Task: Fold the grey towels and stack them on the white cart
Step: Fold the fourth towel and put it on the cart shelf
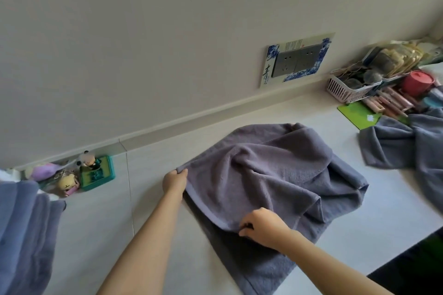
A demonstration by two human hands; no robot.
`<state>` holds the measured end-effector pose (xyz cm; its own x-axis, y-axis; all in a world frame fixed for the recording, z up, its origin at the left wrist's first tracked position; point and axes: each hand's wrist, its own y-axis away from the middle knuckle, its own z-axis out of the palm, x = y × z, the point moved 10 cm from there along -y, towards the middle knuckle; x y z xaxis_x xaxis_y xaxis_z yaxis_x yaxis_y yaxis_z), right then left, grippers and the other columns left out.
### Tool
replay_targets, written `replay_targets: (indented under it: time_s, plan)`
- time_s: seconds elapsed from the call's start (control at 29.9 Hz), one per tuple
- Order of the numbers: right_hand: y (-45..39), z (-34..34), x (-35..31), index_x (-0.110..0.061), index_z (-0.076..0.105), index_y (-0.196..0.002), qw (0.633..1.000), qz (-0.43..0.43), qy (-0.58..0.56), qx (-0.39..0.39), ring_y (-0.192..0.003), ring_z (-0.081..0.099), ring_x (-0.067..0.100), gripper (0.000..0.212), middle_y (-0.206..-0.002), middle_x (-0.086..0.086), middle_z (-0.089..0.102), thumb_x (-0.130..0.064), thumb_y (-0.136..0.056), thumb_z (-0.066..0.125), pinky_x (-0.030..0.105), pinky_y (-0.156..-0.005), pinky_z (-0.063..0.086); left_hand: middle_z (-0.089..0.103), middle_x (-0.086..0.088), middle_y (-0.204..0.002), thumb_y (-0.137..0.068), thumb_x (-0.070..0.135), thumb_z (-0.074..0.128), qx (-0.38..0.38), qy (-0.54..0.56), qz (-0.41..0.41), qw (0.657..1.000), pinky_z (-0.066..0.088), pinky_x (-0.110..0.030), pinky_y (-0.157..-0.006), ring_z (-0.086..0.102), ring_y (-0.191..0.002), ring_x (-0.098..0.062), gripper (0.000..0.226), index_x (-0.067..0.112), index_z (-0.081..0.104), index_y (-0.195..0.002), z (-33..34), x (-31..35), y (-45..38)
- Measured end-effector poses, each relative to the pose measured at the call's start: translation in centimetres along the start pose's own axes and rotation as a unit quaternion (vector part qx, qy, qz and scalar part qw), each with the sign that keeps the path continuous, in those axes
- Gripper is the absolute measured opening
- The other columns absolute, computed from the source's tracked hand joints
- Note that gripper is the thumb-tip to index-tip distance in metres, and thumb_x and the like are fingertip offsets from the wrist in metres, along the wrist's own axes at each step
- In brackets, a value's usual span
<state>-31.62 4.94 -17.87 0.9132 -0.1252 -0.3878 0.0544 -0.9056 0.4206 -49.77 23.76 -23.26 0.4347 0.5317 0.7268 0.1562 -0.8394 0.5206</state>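
A grey towel (271, 175) lies rumpled on the white counter (299, 112), partly doubled over itself. My left hand (174, 182) pinches its far left corner. My right hand (261, 225) pinches the near corner of the same hemmed edge, so the edge runs taut between both hands. A second grey towel (402, 143) lies crumpled at the right. More grey towels (24, 227) are piled at the far left edge. The white cart is not in view.
Small toy figures and a green box (96, 172) sit by the wall at left. A pink basket (347, 88), a red pot (418, 81) and a green card (358, 112) crowd the right end. A wall socket (297, 60) is above the counter.
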Motion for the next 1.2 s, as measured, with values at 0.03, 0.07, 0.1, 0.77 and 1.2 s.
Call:
replay_targets:
  time_s: [0.03,0.07,0.1,0.77,1.2]
  plan:
    - [0.1,0.3,-0.2,-0.024,0.07,-0.104,1.0,-0.002,-0.017,-0.002,-0.1,0.06,0.02,0.024,-0.104,-0.002,0.07,-0.038,-0.088,0.058,0.029,-0.083,0.047,0.067,-0.023,-0.1,-0.09,0.025,0.059,0.011,-0.011,0.019,1.0,0.049,-0.039,-0.081,0.063,-0.095,-0.036,0.032,-0.005,0.066,-0.099,-0.3,0.8,0.3]
    - [0.1,0.4,-0.4,-0.024,0.07,-0.103,1.0,-0.005,-0.029,0.003,-0.099,0.061,0.019,0.023,-0.103,-0.003,0.07,-0.037,-0.088,0.058,0.029,-0.083,0.048,0.066,-0.024,-0.097,-0.091,0.025,0.056,0.023,-0.011,0.032,0.999,0.048,-0.037,-0.078,0.062,-0.094,-0.037,0.031,-0.005,0.065,-0.094,-0.6,1.7,0.7]
    - [0.0,0.5,-0.6,-0.024,0.069,-0.103,0.999,-0.007,-0.039,0.01,-0.098,0.061,0.018,0.023,-0.103,-0.004,0.07,-0.037,-0.088,0.058,0.029,-0.083,0.048,0.066,-0.024,-0.096,-0.092,0.024,0.054,0.038,-0.006,0.037,0.999,0.046,-0.036,-0.075,0.061,-0.092,-0.037,0.03,-0.004,0.063,-0.09,-1.0,2.1,0.7]
    - [0.9,4.5,-1.6,-0.033,0.052,-0.132,0.994,-0.031,-0.106,-0.022,-0.116,0.049,0.019,0.049,-0.125,0.002,0.05,-0.029,-0.085,0.065,0.021,-0.098,0.034,0.049,-0.022,-0.125,-0.075,0.011,0.07,0.128,-0.253,0.313,0.907,0.042,-0.049,-0.087,0.048,-0.112,-0.042,0.049,0.007,0.057,-0.121,-0.1,4.6,6.8]
    - [6.1,5.0,1.6,-0.02,0.06,-0.109,1.0,0.026,-0.001,-0.006,-0.109,0.05,0.021,0.027,-0.111,0.001,0.059,-0.033,-0.085,0.062,0.028,-0.084,0.04,0.004,-0.013,-0.159,-0.094,0.049,0.04,0.014,-0.433,0.312,0.846,0.01,-0.052,-0.113,0.005,-0.145,-0.033,0.061,0.022,0.028,-0.148,3.8,-2.4,11.3]
